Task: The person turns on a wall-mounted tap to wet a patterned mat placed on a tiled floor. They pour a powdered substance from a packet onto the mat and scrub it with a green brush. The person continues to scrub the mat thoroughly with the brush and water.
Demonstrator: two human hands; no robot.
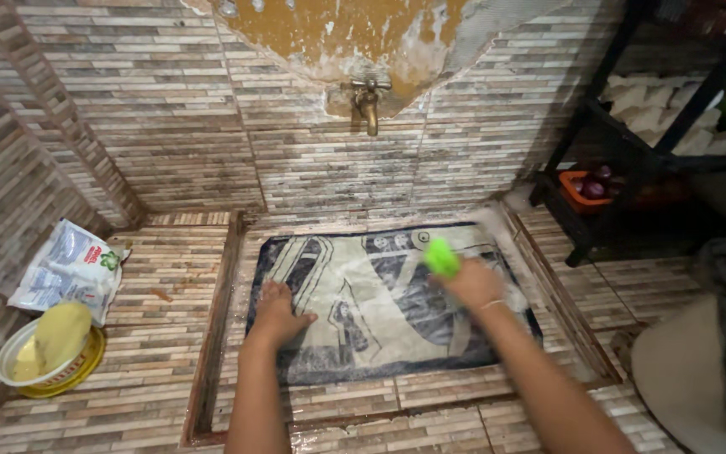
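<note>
A dark blue and cream patterned mat (380, 336) lies flat and wet in a sunken tiled wash area. My left hand (277, 313) presses flat on the mat's left part with fingers spread. My right hand (472, 282) is closed around a bright green scrub brush (442, 256), which rests on the mat's upper right part. The right hand looks blurred. White foam shows along the mat's right edge.
A brass tap (370, 101) sticks out of the tiled wall above the mat. At left sit a white detergent bag (69, 269) and a bowl with a yellow soap bar (52, 349). A black shelf rack (632, 168) with an orange tray stands at right.
</note>
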